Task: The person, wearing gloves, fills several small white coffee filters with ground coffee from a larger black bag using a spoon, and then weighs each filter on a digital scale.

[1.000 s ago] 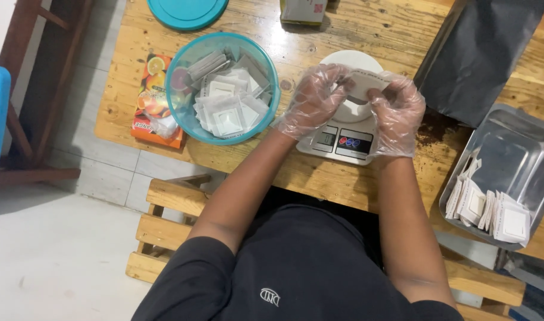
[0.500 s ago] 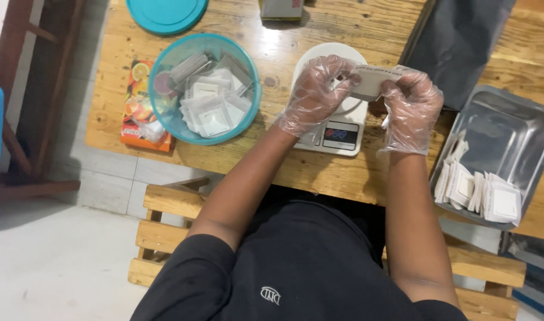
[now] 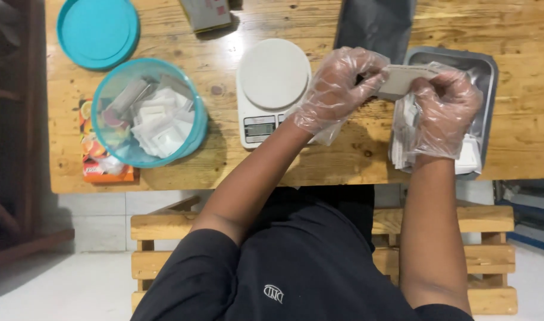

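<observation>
You pinch a small grey sachet (image 3: 403, 80) between both gloved hands, left hand (image 3: 340, 89) and right hand (image 3: 445, 113) each gripping 1 end, above the metal tray (image 3: 483, 65) of white sachets (image 3: 467, 161). Left of that sits the white scale (image 3: 270, 89), then the teal bowl (image 3: 196, 134) full of packets, its lid (image 3: 97, 31) beyond.

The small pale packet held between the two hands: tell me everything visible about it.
The packet is a flat, pale grey-white sachet, roughly rectangular, seemingly paper or thin film. It is held in the air, nearly level and slightly tilted, over the near-left corner of the metal tray at the table's right side. The left hand pinches its left end and the right hand grips its right end; both wear clear plastic gloves. Its right part is hidden by the fingers. Whether it is sealed cannot be told.
</observation>
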